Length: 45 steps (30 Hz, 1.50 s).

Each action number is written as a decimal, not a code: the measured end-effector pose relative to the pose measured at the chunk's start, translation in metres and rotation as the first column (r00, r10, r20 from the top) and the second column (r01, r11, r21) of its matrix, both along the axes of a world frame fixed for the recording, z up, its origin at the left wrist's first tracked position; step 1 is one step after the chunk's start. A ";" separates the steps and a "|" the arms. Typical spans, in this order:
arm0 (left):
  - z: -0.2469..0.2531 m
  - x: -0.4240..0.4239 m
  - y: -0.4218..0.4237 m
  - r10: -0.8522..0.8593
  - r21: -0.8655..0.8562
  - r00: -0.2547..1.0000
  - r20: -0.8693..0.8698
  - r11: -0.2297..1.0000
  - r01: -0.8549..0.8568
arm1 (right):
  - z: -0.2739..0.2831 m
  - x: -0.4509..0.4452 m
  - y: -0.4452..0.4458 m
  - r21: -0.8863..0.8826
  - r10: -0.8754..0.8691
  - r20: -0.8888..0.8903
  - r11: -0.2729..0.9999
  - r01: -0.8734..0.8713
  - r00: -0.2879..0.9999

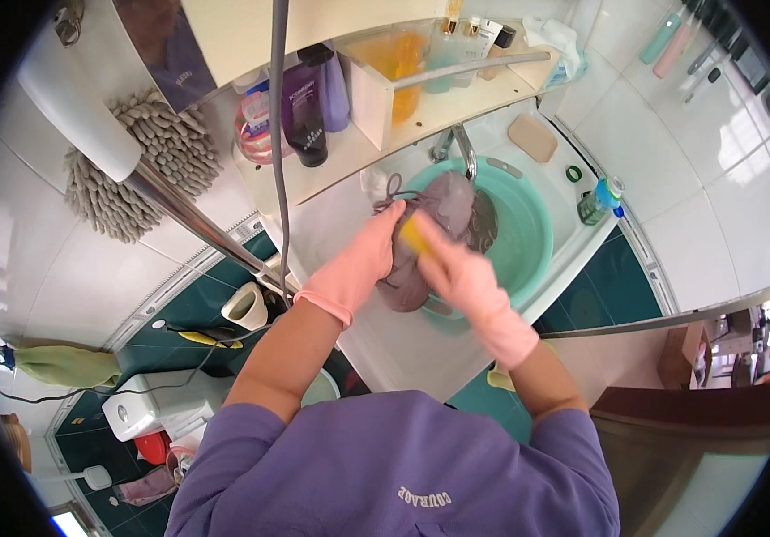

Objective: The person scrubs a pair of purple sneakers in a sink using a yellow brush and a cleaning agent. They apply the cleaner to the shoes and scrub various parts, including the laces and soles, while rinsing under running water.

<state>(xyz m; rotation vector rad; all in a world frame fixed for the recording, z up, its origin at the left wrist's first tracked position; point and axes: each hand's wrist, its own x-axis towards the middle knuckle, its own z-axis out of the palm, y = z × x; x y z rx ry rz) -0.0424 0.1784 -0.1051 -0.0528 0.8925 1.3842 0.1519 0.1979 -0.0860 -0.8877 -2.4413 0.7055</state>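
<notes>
My left hand (373,245), in a pink rubber glove, grips a wet mauve-grey fabric item with cords (404,285), perhaps a shoe; its exact kind is unclear. My right hand (449,262), gloved alike and blurred, holds a yellow block (414,235), maybe a sponge or brush, against the fabric. Both hands are over the near left rim of a turquoise plastic basin (543,235) holding water. More of the mauve-grey fabric lies in the basin beneath the chrome faucet (467,151). The basin stands in a white sink (418,362).
A beige soap bar (533,138), a green ring (574,173) and a small bottle (600,201) sit on the sink's right side. Behind is a shelf (331,168) with toiletry bottles. A grey hose (278,134) hangs at the left, beside a chenille mitt (170,154).
</notes>
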 end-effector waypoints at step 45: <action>-0.018 0.013 -0.051 -0.404 -0.070 0.649 -0.645 0.876 0.477 | -0.016 0.007 -0.054 -0.493 -0.251 -0.152 0.857 0.146 0.956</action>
